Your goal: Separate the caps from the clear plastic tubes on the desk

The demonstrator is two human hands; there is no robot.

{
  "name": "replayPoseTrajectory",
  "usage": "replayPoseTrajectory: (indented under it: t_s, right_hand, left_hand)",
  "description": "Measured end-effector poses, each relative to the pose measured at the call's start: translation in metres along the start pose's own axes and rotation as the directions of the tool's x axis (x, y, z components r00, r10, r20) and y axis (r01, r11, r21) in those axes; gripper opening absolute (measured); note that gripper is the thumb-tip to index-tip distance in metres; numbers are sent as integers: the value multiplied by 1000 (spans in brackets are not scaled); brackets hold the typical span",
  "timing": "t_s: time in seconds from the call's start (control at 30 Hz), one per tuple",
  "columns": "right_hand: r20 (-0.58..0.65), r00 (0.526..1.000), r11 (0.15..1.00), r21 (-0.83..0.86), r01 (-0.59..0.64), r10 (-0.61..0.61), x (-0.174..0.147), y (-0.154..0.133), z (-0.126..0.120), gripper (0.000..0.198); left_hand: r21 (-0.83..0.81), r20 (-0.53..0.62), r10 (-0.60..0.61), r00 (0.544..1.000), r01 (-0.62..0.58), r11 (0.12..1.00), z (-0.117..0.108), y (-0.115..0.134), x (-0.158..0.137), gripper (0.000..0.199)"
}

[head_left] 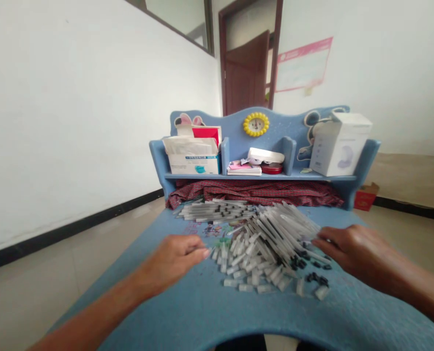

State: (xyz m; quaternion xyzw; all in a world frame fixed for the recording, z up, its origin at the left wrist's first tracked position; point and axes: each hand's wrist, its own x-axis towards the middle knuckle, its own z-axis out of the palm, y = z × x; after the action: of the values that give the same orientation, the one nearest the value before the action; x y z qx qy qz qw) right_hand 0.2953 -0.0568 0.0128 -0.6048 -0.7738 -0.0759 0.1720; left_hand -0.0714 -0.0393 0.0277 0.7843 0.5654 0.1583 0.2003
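My left hand (pixel 180 257) is closed in a pinch at the left edge of a heap of translucent pen caps (pixel 251 263). Whatever its fingertips hold, I cannot make out. On the right, my right hand (pixel 343 243) is also closed, thumb against forefinger, by the right ends of a pile of clear pen barrels (pixel 286 229). What sits in that pinch is hidden or too small to name. Small black plugs (pixel 317 279) lie below the right hand. Farther back on the left rests a second pile of pens with black parts (pixel 217 211).
A blue table (pixel 173 307) with a curved front edge carries everything. Behind the pens is a crumpled checked cloth (pixel 253 191) under a blue shelf (pixel 255 177). On it stand an opened mask box (pixel 195 163), a white box (pixel 339 146) and a red tin (pixel 271 168).
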Motion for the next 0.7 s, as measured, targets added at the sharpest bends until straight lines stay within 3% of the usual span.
replayPoseTrajectory:
  t_s: [0.1,0.23,0.43,0.57,0.7]
  right_hand:
    - [150,986,971,-236,-33,70,25,-25,10,36]
    - [210,974,966,-255,-34,90,44,-43,17,38]
    - [180,980,966,-255,-37,85,54,-38,26,39]
    - [91,992,976,-210,-62,83,57,-33,33,39]
    - [-31,996,983,-160,-87,83,55,-31,43,35]
  left_hand:
    - [198,-46,116,992,-105,975,32,23,38,25]
    - [266,-24,130,991,-119,957,58,40,67,19]
    - [402,-89,98,991,-54,914,50,27,82,32]
    - [504,-145,68,987,14,863,41,10,98,23]
    - [577,-138,93,986,4,817,46,1,109,20]
